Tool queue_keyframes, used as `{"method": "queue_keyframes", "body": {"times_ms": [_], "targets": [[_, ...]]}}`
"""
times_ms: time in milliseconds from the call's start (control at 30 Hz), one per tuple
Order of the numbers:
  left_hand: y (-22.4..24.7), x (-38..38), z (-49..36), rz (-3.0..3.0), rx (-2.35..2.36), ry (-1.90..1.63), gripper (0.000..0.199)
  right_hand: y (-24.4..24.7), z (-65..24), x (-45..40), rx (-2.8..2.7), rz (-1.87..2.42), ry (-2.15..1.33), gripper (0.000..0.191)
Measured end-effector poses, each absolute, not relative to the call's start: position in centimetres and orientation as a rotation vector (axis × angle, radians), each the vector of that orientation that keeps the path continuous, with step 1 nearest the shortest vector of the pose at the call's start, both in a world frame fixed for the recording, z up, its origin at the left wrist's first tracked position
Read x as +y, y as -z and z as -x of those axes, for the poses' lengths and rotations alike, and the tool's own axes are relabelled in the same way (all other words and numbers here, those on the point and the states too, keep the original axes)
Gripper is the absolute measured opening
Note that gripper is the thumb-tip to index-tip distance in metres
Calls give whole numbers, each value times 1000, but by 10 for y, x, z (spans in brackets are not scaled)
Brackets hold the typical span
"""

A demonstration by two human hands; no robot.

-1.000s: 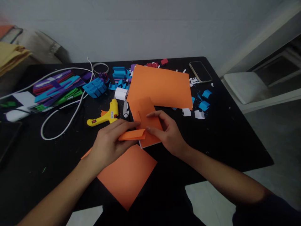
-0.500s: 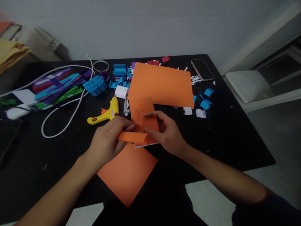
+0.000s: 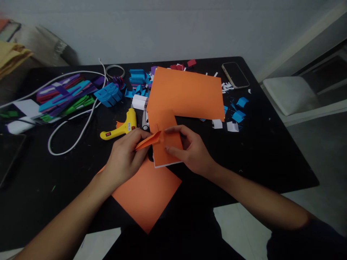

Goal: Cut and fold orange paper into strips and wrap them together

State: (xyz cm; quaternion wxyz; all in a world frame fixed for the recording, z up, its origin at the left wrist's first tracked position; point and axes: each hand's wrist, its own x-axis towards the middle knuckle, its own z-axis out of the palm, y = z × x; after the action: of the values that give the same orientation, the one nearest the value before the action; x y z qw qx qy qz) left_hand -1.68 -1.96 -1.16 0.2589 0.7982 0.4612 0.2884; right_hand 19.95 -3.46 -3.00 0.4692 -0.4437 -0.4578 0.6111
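Note:
My left hand (image 3: 125, 153) is closed on a narrow folded strip of orange paper (image 3: 149, 140), its thumb and fingers pinching the near end. The strip is tilted, its far end pointing up and right toward my right hand (image 3: 193, 150). That hand has its thumb and index finger apart, with the fingertips over an orange paper rectangle (image 3: 165, 159) that has a white edge at the bottom. Whether those fingertips press on it I cannot tell. Beneath my left hand lies a square orange sheet (image 3: 149, 198), partly hidden by the hand and wrist.
Larger orange sheets (image 3: 189, 94) lie beyond my hands. A yellow glue gun (image 3: 123, 128) and partly covered scissors (image 3: 145, 122) are to the left. A white cable (image 3: 51, 133) loops near bundled coloured strips (image 3: 63, 92). Blue paper pieces (image 3: 238, 116) and a phone (image 3: 235, 75) are at right.
The orange strip has swung from nearly level to slanting upward in my left hand. My right thumb has come away from its end. The view has shifted slightly.

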Motion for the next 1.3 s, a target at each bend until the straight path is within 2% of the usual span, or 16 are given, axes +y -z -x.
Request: {"method": "queue_keyframes", "body": {"times_ms": [767, 1000, 1200, 1300], "targets": [[12, -20, 17, -2043, 1246, -771, 14, 30, -199, -35, -1110, 1098, -1502, 40], [11, -19, 12, -1680, 1325, -862, 19, 27, -199, -36, -1098, 1080, -1490, 37], [12, -23, 1, -1453, 1249, -832, 35, 25, -198, -38, -1128, 1071, -1488, 33], [13, -24, -2, -1406, 1219, -903, 38, 27, -199, -38, -1139, 1083, -1476, 40]]}}
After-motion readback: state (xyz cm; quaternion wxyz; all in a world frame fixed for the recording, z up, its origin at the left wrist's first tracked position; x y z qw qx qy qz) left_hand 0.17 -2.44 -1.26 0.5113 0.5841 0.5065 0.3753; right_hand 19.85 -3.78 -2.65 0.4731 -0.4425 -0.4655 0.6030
